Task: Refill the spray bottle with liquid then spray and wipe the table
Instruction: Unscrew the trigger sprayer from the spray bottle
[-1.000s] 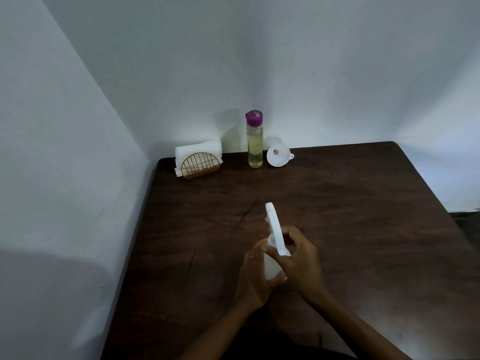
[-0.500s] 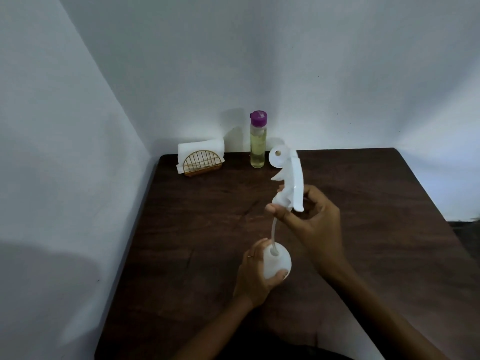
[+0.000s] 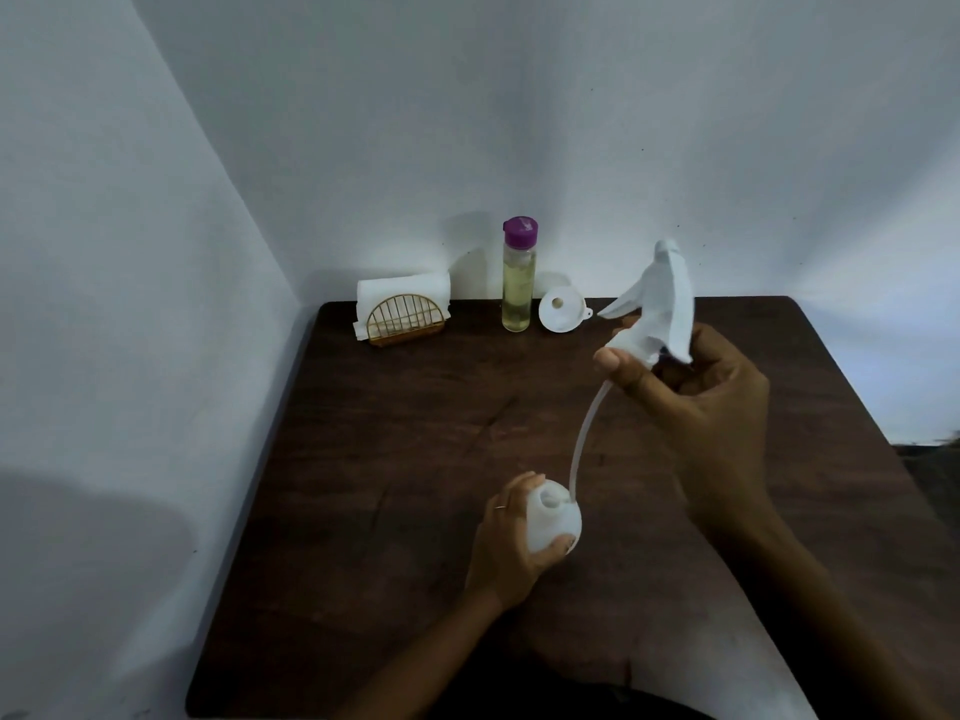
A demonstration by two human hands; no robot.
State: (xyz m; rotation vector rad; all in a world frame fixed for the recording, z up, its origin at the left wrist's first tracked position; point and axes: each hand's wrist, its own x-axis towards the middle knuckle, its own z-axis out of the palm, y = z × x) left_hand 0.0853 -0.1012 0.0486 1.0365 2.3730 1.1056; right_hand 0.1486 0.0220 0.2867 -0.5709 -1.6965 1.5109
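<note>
My left hand (image 3: 506,548) grips the white spray bottle body (image 3: 553,522), standing upright on the dark wooden table (image 3: 415,459) with its mouth open. Raised up and to the right, my right hand (image 3: 696,407) holds the white trigger spray head (image 3: 660,309). Its thin dip tube (image 3: 584,433) curves down, and the tube's tip sits at the bottle's mouth. At the back of the table stand a tall clear bottle of yellowish liquid (image 3: 518,283) with a purple cap and a small white funnel (image 3: 561,310) lying on its side.
A gold wire holder with white napkins (image 3: 402,314) sits at the back left of the table. White walls close in behind and to the left. The table's right edge runs diagonally at the right.
The spray head came off the bottle. My right hand lifted it up and to the right, drawing the dip tube almost out. My left hand kept hold of the bottle.
</note>
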